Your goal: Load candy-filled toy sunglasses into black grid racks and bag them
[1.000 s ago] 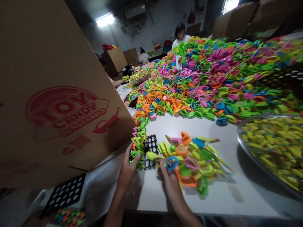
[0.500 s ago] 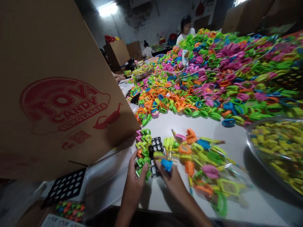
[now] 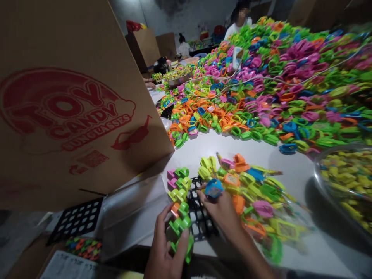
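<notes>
A black grid tray (image 3: pixel 197 217) lies on the white table, its left columns filled with green, yellow, pink and orange plastic toy watches (image 3: pixel 180 193). My left hand (image 3: pixel 165 242) curls around the tray's near left end, thumb over the green pieces and fingers along the outer side. Above the bare holes on the right, my right hand (image 3: pixel 222 213) pinches a blue toy watch (image 3: pixel 214 188) with its printed face turned up. Its fingertips are partly hidden. Just right of the tray lies a loose heap of mixed toy watches (image 3: pixel 247 190), some in clear wrap.
A large printed carton (image 3: pixel 139 93) stands at left. Behind rises a big mound of coloured toys (image 3: pixel 261 85) with a white cable across it. A metal bowl (image 3: pixel 318 174) of yellow pieces stands at right. Another black tray (image 3: pixel 77 219) lies lower left. A person (image 3: pixel 240 21) is beyond the mound.
My right hand has lifted slightly and turned the blue toy watch face up. The tray and my left hand appear lower and nearer; the whole view has also shifted.
</notes>
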`<state>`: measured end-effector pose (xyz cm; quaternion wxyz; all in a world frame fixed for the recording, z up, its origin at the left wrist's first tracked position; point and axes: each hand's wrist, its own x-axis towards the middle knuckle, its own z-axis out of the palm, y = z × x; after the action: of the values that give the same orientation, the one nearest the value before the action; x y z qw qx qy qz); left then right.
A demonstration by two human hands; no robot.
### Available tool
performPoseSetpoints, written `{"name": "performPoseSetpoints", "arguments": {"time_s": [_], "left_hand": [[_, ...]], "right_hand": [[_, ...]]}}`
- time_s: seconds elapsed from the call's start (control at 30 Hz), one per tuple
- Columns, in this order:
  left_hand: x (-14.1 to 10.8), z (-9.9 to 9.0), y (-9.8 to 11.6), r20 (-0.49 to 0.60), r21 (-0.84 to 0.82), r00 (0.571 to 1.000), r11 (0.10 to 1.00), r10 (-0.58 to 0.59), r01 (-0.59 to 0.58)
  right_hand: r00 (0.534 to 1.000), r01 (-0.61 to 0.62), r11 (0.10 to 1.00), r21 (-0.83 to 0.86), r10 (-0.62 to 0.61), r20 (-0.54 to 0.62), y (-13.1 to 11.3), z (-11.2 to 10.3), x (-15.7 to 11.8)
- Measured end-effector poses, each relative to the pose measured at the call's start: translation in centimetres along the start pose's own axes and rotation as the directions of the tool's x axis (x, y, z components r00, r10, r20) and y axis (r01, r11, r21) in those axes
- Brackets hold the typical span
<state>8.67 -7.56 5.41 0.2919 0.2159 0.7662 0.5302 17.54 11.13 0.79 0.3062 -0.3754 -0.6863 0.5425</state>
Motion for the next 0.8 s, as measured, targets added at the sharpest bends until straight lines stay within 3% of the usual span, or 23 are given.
{"name": "performPoseSetpoints", "arguments": {"time_s": [0.13, 0.23, 0.33, 0.47, 0.53, 0.67, 0.8], "left_hand": [[-2.7, -0.6, -0.4, -0.012, -0.035, 0.998, 0.998, -0.058, 0.057], [-2.6, -1.4, -1.7, -0.084, -0.099, 0.994, 0.993, -0.075, 0.067], [-0.9, -2.0, -3.6, -0.115, -0.145, 0.99, 0.987, -0.087, 0.07], [2.2, -1.9, -6.1, -0.025, -0.114, 0.999, 0.993, 0.031, -0.033], [3.5, -1.6, -6.5, 0.018, -0.109, 0.997, 0.992, 0.071, -0.069], [5.1, -1.3, -5.5, 0.195, -0.083, 0.977, 0.994, 0.09, -0.075], [6.1, -1.4, -4.1, 0.266, -0.061, 0.962, 0.997, 0.066, -0.051]], "right_hand": [[0.975, -0.171, 0.985, -0.022, 0.173, 0.14, -0.3, 0.5, -1.7], [0.969, -0.145, 0.986, -0.079, 0.158, 0.191, -0.2, 0.5, -2.2], [0.974, -0.102, 0.988, -0.112, 0.122, 0.193, -0.3, 0.3, -2.3], [0.972, -0.013, 0.988, -0.155, 0.049, 0.229, -0.6, 0.2, -2.0], [0.975, -0.031, 0.988, -0.154, 0.064, 0.214, -0.5, 0.2, -1.8], [0.972, -0.095, 0.981, -0.171, 0.128, 0.196, -0.3, 0.3, -1.8], [0.955, 0.03, 0.952, -0.304, 0.062, 0.289, -1.3, 0.3, -2.2]]}}
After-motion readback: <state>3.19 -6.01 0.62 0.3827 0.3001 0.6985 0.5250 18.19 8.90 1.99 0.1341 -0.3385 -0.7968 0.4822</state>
